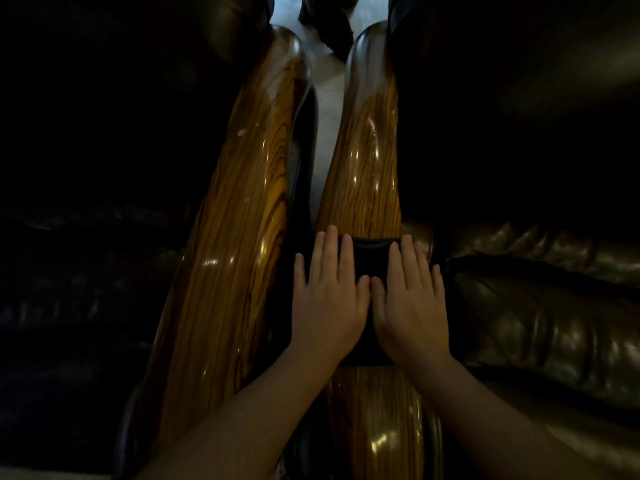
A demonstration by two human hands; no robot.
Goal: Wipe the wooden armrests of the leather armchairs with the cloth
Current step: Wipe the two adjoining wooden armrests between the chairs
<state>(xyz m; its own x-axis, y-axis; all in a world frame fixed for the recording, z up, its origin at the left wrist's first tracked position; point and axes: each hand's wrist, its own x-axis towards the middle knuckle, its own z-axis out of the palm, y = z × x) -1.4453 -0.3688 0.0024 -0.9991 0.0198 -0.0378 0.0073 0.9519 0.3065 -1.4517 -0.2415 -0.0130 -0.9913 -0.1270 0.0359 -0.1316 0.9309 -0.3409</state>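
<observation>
Left hand (327, 299) and right hand (412, 306) flat, fingers straight, pressing dark cloth (370, 252) on right wooden armrest (363, 168), left wooden armrest (235, 220) beside, dark leather armchairs (540, 323) flanking

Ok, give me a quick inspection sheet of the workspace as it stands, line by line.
Surface: right wooden armrest, glossy, striped grain.
Job's things: dark cloth laid across the right wooden armrest; left wooden armrest beside it, pale specks on top.
Clutter: nothing seen.
Grippers: left hand and right hand both flat on the dark cloth, fingers straight.
Cables: nothing seen.
Surroundings: dark leather cushions either side; pale floor in the gap between armrests.
</observation>
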